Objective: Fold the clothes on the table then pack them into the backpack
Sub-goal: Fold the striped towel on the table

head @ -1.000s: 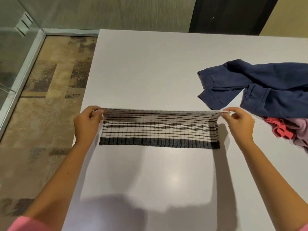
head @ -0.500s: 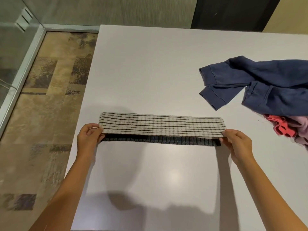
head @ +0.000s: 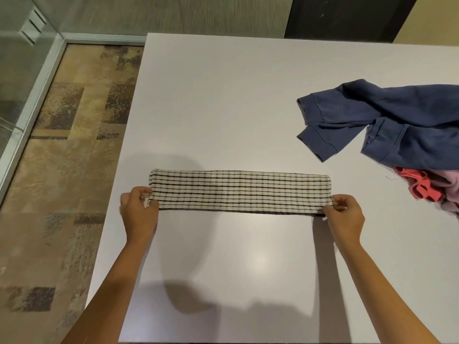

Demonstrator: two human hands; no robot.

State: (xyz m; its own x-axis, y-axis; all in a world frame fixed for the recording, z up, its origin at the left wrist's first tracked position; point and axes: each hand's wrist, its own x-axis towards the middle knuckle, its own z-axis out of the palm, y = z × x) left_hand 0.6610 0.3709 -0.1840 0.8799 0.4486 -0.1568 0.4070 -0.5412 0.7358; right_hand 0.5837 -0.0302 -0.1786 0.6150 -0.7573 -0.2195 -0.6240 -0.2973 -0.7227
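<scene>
A cream garment with black checks (head: 239, 191) lies folded into a long narrow strip across the white table (head: 223, 100). My left hand (head: 139, 209) pinches its near left corner. My right hand (head: 345, 214) pinches its near right corner. A navy blue sweatshirt (head: 387, 122) lies crumpled at the right. Under its near edge sit a coral pink garment (head: 417, 187) and a pale lilac one (head: 449, 192). No backpack is in view.
The table's left edge drops to a patterned brown floor (head: 67, 150). A glass wall with a metal frame (head: 32, 90) stands at the far left. A dark panel (head: 347, 16) rises behind the table.
Both hands brought the garment's far edge down toward me over the dark hem, folding it in half. The strip now lies flat and the hem is covered.
</scene>
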